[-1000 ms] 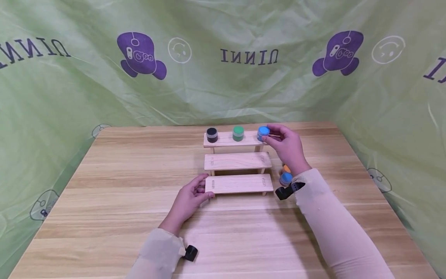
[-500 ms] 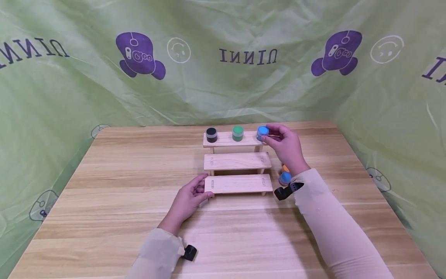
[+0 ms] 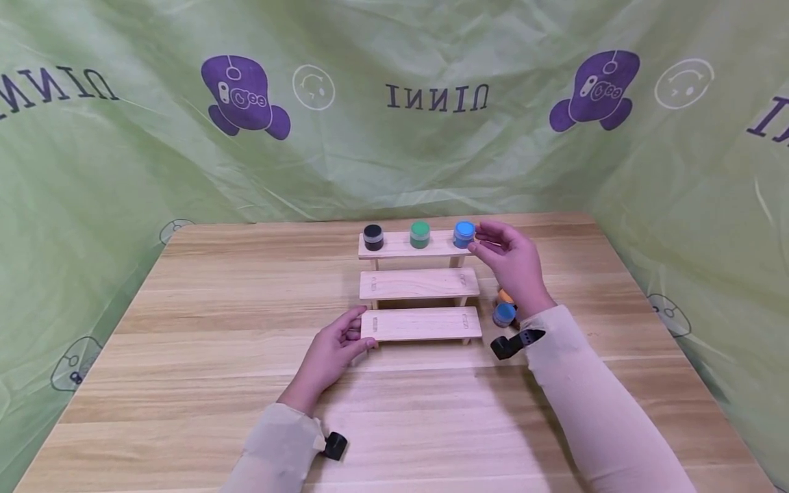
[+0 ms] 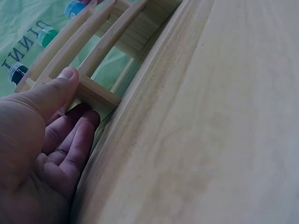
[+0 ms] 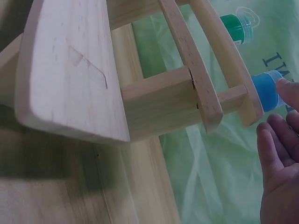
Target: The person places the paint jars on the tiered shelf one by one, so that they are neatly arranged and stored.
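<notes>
A three-step wooden display stand (image 3: 420,324) stands on the table. On its top step sit a black paint jar (image 3: 372,237), a green paint jar (image 3: 420,235) and a blue paint jar (image 3: 464,235), left to right. My right hand (image 3: 511,257) is beside the blue jar, thumb and fingers spread at its right side. In the right wrist view the thumb overlaps the jar's lid (image 5: 276,77); contact is hard to tell. My left hand (image 3: 329,352) holds the left end of the lowest step, thumb at the front corner and fingers behind (image 4: 77,140).
Another blue jar (image 3: 504,314) and an orange jar (image 3: 505,297) stand on the table right of the stand, partly behind my right wrist. The wooden table (image 3: 216,329) backs onto a green printed curtain (image 3: 394,164).
My right thumb and fingers have loosened from the blue jar and shifted slightly right. The jar stays on the top step. My left hand keeps its place on the stand.
</notes>
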A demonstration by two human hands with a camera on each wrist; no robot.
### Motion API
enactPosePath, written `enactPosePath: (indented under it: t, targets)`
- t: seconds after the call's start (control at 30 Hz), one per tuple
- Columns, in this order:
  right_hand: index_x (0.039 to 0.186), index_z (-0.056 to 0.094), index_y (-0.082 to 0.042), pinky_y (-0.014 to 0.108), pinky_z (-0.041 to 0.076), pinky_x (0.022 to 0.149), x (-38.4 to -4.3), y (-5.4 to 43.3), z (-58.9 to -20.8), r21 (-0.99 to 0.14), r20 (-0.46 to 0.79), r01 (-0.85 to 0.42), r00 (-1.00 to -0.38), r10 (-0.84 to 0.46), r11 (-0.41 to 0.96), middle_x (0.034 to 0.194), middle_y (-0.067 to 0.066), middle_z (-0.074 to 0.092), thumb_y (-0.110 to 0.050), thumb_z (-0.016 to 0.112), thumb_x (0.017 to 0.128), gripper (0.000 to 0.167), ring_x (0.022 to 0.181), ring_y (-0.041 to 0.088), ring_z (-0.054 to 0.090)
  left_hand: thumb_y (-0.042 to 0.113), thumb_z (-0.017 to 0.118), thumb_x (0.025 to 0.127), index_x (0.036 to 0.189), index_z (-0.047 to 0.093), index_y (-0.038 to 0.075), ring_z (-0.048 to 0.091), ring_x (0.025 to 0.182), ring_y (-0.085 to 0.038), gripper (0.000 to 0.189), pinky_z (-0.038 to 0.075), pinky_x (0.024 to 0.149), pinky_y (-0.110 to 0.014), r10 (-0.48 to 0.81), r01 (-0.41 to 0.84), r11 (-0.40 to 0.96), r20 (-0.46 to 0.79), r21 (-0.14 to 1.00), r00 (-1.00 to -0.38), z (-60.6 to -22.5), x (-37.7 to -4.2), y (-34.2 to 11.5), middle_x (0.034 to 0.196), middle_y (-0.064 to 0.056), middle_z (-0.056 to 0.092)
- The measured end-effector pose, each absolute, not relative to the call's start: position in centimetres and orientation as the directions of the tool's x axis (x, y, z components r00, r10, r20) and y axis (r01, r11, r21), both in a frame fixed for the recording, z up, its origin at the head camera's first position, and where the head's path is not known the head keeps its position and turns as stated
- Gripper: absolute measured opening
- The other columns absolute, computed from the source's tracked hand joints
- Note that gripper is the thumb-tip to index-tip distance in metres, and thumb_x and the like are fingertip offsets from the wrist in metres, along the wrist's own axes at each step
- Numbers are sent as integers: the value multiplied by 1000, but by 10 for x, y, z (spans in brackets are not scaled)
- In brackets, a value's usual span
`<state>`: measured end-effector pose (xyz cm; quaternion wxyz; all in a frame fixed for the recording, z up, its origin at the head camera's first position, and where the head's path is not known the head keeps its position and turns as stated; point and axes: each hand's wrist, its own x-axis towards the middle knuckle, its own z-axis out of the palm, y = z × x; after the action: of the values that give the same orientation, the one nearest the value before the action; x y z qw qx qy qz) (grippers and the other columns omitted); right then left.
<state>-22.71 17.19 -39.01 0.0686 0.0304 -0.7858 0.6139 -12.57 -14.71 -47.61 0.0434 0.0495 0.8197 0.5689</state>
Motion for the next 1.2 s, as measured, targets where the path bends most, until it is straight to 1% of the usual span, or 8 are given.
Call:
enactPosePath:
  t: [0.13,0.3,0.47,0.7,0.83,0.97,1.07,1.2]
  targets:
    - [134,60,-6,22,52,95,-219,179,-391,-962,145,-128,-988,54,242,134,10,63,-24,77,90,50,121,24,61,12,82,84,144,53,9,67,95,-16,67,56,83,-26,133,36,342,-11,939,-991,-477,-126,-148,115,-5,69]
    - [134,61,-8,22,51,96,-211,191,-397,-949,161,-132,-984,79,287,133,8,63,-28,76,92,49,121,24,61,12,82,84,145,53,9,67,95,-16,67,56,83,-26,130,35,338,-9,941,-992,-478,-126,-148,115,-5,69]
    - [134,61,-7,20,51,95,-205,203,-405,-937,180,-138,-978,106,323,131,10,65,-26,75,92,48,117,20,63,12,82,84,144,53,8,67,95,-17,67,56,84,-27,133,33,338,-12,941,-991,-478,-126,-149,116,-5,69]
    - [131,63,-6,16,50,92,-199,209,-412,-950,160,-116,-978,135,289,128,9,66,-24,76,92,45,113,16,64,12,82,84,145,53,9,67,95,-17,67,56,83,-25,125,25,339,-18,940,-992,-478,-126,-149,116,-6,69]
    - [131,63,-7,14,50,91,-196,214,-414,-950,149,-100,-978,147,294,127,8,66,-23,76,92,44,110,10,64,12,82,84,145,53,8,67,96,-18,68,56,83,-25,128,28,337,-17,941,-992,-479,-126,-149,116,-7,69]
    - [130,63,-4,14,51,89,-192,219,-418,-948,162,-111,-975,153,300,126,10,67,-22,76,92,44,106,6,64,11,81,84,145,52,7,67,96,-19,67,56,82,-26,136,38,333,-8,942,-991,-479,-126,-148,117,-8,69]
    - [130,63,-3,13,51,89,-189,223,-420,-945,168,-112,-972,161,308,124,10,68,-22,76,92,45,104,5,64,11,81,84,144,53,7,67,95,-18,66,56,82,-26,138,41,331,-6,943,-990,-479,-126,-148,116,-7,69]
    - [130,63,-4,12,50,88,-186,228,-423,-941,151,-86,-973,177,328,124,9,68,-25,75,92,45,105,4,64,11,81,85,144,53,7,67,95,-17,66,56,82,-26,137,39,334,-7,942,-990,-477,-126,-147,115,-6,69]
